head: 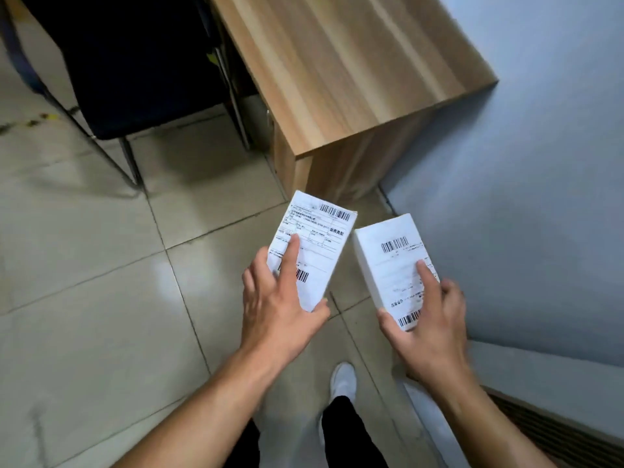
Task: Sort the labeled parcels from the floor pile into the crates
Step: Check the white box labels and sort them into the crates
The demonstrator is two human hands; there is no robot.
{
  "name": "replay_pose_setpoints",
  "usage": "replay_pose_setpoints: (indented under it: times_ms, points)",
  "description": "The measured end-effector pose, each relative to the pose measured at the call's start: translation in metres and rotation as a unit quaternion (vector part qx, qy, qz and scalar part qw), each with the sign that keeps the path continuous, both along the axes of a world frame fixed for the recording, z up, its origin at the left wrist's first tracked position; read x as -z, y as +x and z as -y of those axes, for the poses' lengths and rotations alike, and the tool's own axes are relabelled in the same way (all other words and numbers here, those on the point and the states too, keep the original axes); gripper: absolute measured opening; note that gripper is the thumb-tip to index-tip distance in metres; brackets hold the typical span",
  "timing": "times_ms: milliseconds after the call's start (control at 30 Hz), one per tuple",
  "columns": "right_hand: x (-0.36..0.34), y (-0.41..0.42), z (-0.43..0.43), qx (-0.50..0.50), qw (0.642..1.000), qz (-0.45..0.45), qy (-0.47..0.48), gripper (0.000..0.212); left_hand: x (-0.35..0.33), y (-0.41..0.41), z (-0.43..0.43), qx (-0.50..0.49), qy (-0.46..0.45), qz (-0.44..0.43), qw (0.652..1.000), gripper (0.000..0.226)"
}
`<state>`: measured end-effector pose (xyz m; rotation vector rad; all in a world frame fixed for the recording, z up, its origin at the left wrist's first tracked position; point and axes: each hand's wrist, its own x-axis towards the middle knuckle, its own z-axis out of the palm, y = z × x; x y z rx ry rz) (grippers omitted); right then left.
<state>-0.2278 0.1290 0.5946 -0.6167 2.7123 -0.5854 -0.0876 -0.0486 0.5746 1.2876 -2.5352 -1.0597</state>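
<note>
Over the tiled floor (84, 265): two labelled parcels are being held up side by side, just short of the wooden desk (337, 69); no crate or floor pile is being shown.
Left parcel (312, 251): it is being gripped at its near end by the left hand (277, 309), with the forefinger laid along the label and the thumb tucked under the near corner.
Right parcel (393, 265): it is being clasped at its near end by the right hand (429, 325), with the forefinger on the label, the thumb at the near left corner and the other fingers wrapped round the right edge.
Handling: both are being judged light and stiff, like small cartons, since each is being carried one-handed by one end without sagging; the right one is being seen as the thicker block.
Hold: the long edges are being judged the safest place to grasp, as the smooth label faces may slip.
Facing: the labels are being turned up towards the camera.
Long axis: each is being pointed away from the person towards the desk; the far ends are being angled inward, so their far corners are lying just beside each other.
</note>
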Motion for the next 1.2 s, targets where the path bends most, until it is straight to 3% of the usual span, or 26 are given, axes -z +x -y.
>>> replay_pose_setpoints:
  times_ms: [300, 567, 867, 1200]
  points:
    - [-0.200, 0.086, -0.062, 0.110, 0.982, -0.140, -0.067, 0.095, -0.203, 0.032, 0.008, 0.185, -0.051, -0.116, 0.974, 0.090]
    - [-0.291, 0.157, -0.159, 0.235, 0.935, -0.240, -0.117, 0.089, -0.322, 0.032, -0.054, 0.355, -0.099, -0.209, 0.906, 0.085]
    - [-0.338, 0.268, -0.333, 0.367, 0.888, -0.236, -0.145, 0.083, -0.365, 0.065, -0.228, 0.492, -0.086, -0.272, 0.822, 0.080]
    - [-0.345, 0.427, -0.541, 0.517, 0.792, -0.301, -0.121, 0.082, -0.376, 0.136, -0.483, 0.627, -0.023, -0.290, 0.723, 0.080]
